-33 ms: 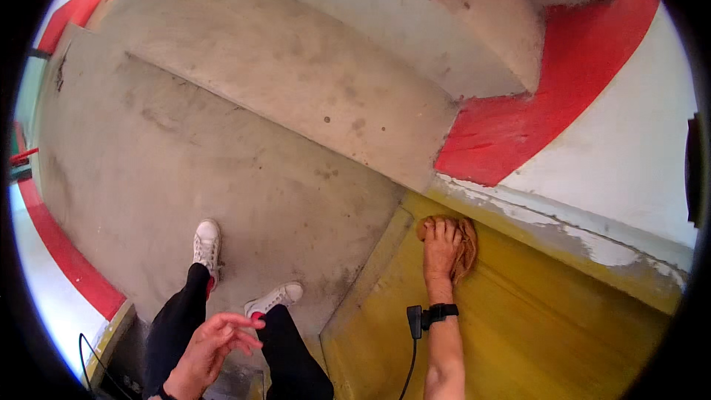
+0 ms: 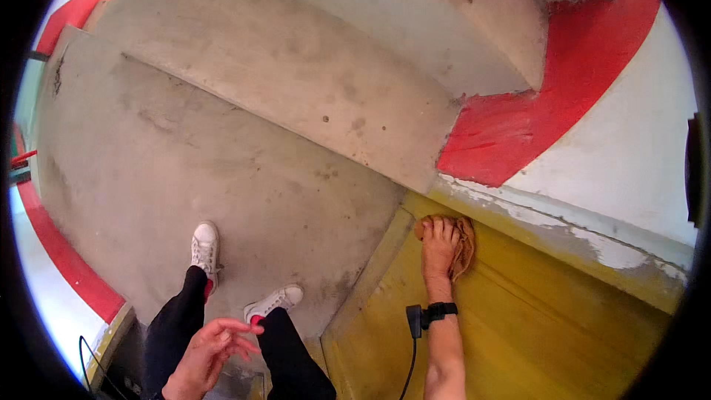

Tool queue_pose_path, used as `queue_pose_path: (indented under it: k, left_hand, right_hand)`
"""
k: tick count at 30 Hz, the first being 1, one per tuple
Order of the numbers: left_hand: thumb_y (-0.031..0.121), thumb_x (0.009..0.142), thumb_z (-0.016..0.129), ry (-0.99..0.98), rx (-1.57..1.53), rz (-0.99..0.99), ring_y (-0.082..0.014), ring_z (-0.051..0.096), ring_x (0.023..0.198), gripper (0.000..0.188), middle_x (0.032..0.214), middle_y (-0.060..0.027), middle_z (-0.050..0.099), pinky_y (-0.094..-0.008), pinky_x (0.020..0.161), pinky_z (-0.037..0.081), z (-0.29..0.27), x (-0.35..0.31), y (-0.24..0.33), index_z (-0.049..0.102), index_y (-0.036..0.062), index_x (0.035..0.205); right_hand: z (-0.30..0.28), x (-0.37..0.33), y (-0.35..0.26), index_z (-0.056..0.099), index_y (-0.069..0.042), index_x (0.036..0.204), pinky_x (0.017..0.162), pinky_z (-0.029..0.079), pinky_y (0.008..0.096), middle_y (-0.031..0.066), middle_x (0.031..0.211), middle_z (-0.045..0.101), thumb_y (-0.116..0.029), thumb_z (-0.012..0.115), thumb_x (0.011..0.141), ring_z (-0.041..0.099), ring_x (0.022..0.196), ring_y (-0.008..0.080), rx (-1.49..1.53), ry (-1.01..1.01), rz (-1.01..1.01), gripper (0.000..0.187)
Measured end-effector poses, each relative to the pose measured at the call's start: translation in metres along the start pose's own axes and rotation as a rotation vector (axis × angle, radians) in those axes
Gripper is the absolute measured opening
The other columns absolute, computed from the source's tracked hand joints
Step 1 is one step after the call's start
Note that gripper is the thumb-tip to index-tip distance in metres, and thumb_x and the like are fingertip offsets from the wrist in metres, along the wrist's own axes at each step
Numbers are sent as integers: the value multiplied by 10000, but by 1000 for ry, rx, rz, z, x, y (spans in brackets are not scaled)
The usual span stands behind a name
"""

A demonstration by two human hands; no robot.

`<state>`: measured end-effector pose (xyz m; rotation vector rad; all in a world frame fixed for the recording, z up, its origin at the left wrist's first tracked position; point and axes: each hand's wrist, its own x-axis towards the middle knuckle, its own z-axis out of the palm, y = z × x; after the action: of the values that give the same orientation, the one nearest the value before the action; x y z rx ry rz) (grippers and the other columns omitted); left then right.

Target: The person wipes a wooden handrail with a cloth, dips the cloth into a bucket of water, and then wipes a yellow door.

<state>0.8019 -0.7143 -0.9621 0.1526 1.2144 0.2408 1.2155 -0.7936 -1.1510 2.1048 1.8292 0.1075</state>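
My right hand [image 2: 440,248] presses a crumpled brown cloth [image 2: 464,248] against a yellow painted surface [image 2: 511,326], close to its upper corner. The fingers are bent over the cloth, which bunches out on the right side of the hand. A black strap with a small box and a cable sits on that wrist. My left hand [image 2: 211,352] hangs in the air in front of my legs, fingers loosely bent and apart, with nothing in it.
Grey concrete steps [image 2: 266,59] rise toward the back, edged on the right by a red band [image 2: 511,122] and a white wall [image 2: 607,148] with peeling paint along its lower ledge [image 2: 607,248]. My white shoes [image 2: 205,244] stand on the concrete floor [image 2: 244,185]. A black cable [image 2: 92,355] is at lower left.
Almost nothing differs. The view has shifted very slightly, and my left hand sits a touch lower. My right hand stays on the cloth at the same corner.
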Motion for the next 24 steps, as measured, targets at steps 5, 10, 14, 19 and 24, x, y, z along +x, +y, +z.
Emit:
queue_pose_path:
  k: [5,10,14,19,24]
  left_hand:
    - [340,896,491,-103,80,-60,-175,574,834,386,1152,-184,548,-279,744,456,0,18,-3,511,18,1109]
    - [320,890,502,12,240,-40,-188,578,865,377,1155,-188,541,-271,747,437,-5,36,-7,504,3,1095]
    - [326,887,501,33,320,0,-185,575,869,384,1156,-188,540,-272,748,438,-4,46,-7,504,3,1093]
    - [352,879,506,54,289,-6,-187,574,866,412,1162,-194,533,-272,742,438,1,42,0,501,0,1092]
    - [379,876,501,20,168,70,-191,570,860,441,1162,-206,525,-278,747,434,-11,33,22,492,1,1104]
  right_hand:
    - [97,15,-26,543,-66,1013,877,367,388,81,1060,508,-137,491,796,466,1029,259,24,-15,0,234]
    - [150,40,-45,555,-76,1031,888,363,393,86,1050,523,-121,472,805,476,1020,260,-28,70,69,244]
    - [165,44,-53,536,-82,1088,900,356,403,82,1036,532,-115,465,809,483,1017,260,-98,-79,115,290]
    - [153,-32,-108,502,-76,1110,928,329,446,102,1058,523,-148,509,773,464,1039,255,-85,-338,-25,344]
    - [152,-246,-199,566,-84,1047,898,365,511,119,1051,537,-161,598,693,460,1070,287,86,-715,-182,364]
